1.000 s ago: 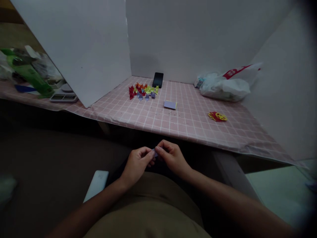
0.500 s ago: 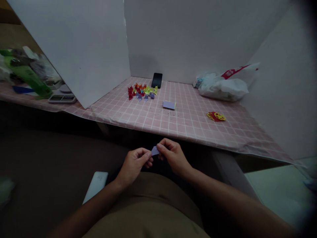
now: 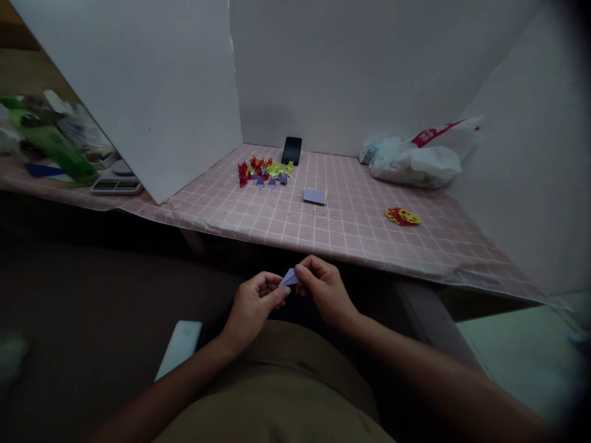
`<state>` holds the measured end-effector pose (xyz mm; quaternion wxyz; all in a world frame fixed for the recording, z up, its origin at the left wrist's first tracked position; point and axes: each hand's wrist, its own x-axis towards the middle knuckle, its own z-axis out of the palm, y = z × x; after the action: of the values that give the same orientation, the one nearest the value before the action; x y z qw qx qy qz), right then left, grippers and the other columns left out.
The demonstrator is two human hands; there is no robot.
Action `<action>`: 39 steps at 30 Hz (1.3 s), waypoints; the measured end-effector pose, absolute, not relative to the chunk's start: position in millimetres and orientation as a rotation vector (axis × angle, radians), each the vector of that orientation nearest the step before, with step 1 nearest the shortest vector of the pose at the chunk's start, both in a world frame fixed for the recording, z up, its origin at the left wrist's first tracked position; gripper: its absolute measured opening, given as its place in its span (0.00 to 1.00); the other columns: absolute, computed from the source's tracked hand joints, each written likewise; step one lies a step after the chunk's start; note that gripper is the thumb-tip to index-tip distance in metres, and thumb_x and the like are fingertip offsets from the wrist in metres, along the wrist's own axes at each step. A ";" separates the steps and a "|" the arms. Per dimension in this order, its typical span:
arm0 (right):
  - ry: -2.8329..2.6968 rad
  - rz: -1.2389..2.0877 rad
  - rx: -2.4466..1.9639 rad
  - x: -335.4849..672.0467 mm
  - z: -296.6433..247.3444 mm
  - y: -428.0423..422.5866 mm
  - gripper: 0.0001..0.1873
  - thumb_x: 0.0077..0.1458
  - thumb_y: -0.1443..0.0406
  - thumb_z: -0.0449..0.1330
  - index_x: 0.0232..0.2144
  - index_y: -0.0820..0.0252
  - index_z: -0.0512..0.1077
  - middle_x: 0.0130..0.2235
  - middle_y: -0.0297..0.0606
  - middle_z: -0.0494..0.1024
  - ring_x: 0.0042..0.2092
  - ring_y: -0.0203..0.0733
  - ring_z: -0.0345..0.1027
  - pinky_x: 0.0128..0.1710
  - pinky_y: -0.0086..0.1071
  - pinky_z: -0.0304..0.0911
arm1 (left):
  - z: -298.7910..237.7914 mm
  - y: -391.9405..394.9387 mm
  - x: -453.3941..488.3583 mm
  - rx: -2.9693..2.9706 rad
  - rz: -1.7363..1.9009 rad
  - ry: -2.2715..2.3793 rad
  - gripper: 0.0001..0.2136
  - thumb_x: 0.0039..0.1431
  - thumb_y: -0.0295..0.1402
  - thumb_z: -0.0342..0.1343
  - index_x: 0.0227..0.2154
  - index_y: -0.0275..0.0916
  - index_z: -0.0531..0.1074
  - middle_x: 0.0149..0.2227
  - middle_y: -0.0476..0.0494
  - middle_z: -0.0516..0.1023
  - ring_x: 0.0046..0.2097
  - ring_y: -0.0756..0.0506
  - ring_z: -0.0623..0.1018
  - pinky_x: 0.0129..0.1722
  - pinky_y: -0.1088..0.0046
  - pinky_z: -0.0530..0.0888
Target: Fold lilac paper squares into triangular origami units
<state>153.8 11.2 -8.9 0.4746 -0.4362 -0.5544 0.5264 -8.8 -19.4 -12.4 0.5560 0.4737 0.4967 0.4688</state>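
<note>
A small folded piece of purple paper (image 3: 289, 278) is pinched between my two hands, just in front of the table's near edge and above my lap. My left hand (image 3: 256, 301) grips its lower left end between thumb and fingers. On its upper right end, my right hand (image 3: 325, 288) has thumb and forefinger closed. The paper shows a slanted, pointed shape with a crease. On the table lie a stack of purple paper squares (image 3: 314, 196) with a yellow edge showing, and a cluster of folded paper figures (image 3: 263, 170) in red, orange, yellow and purple.
A dark phone (image 3: 292, 151) leans at the back wall. Farther right are a white plastic bag (image 3: 415, 163) and red and yellow cut-out pieces (image 3: 403, 216). A white panel (image 3: 152, 92) stands at left, with a scale (image 3: 116, 184) and green bottle (image 3: 55, 144) beyond. A white slab-like object (image 3: 180, 347) lies beside my lap.
The purple paper has tilted and now looks narrower, with a crease showing. My left thumb has shifted right along it, while my right hand has barely moved.
</note>
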 end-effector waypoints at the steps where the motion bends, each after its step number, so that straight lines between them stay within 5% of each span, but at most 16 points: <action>1: -1.337 1.290 -1.062 153.4 -8.8 10.8 0.15 0.57 0.56 0.61 0.25 0.59 0.67 0.19 0.29 0.68 0.22 0.34 0.59 0.26 0.30 0.55 | -12.0 -19.6 -7.8 1.113 1.126 1.171 0.10 0.51 0.36 0.65 0.33 0.36 0.75 0.28 0.48 0.78 0.29 0.50 0.75 0.30 0.74 0.72; 15: -1.389 1.614 -0.903 150.1 -13.2 6.8 0.14 0.55 0.57 0.65 0.27 0.60 0.68 0.24 0.30 0.72 0.24 0.33 0.64 0.27 0.29 0.60 | -6.5 -15.9 -16.1 1.089 1.283 1.194 0.06 0.53 0.34 0.61 0.29 0.36 0.74 0.26 0.50 0.76 0.29 0.50 0.75 0.31 0.75 0.73; 23: -1.481 1.609 -0.911 150.5 -8.7 6.7 0.14 0.58 0.58 0.61 0.25 0.62 0.70 0.23 0.31 0.69 0.26 0.33 0.61 0.29 0.30 0.56 | -6.3 -17.5 -23.0 1.192 1.079 1.237 0.09 0.54 0.37 0.61 0.28 0.35 0.73 0.21 0.51 0.73 0.22 0.53 0.69 0.22 0.78 0.66; 31: -1.590 1.479 -0.980 148.6 -9.1 6.0 0.10 0.54 0.62 0.61 0.24 0.61 0.69 0.24 0.31 0.69 0.27 0.34 0.60 0.28 0.30 0.55 | -5.1 -17.6 -18.4 1.122 1.101 1.234 0.08 0.53 0.35 0.61 0.28 0.35 0.74 0.22 0.50 0.76 0.24 0.52 0.73 0.23 0.78 0.71; 39: -1.472 1.621 -0.900 149.2 -14.2 7.5 0.18 0.59 0.55 0.59 0.23 0.61 0.69 0.23 0.31 0.69 0.26 0.34 0.60 0.28 0.29 0.56 | -3.9 -19.0 -18.6 1.148 1.098 1.224 0.08 0.53 0.35 0.62 0.28 0.35 0.75 0.22 0.50 0.76 0.25 0.51 0.75 0.24 0.78 0.73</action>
<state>149.2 7.5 -14.2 0.3774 -0.3522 -0.5758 0.6340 -18.6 -19.0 -3.9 0.5380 0.4826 0.5143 0.4616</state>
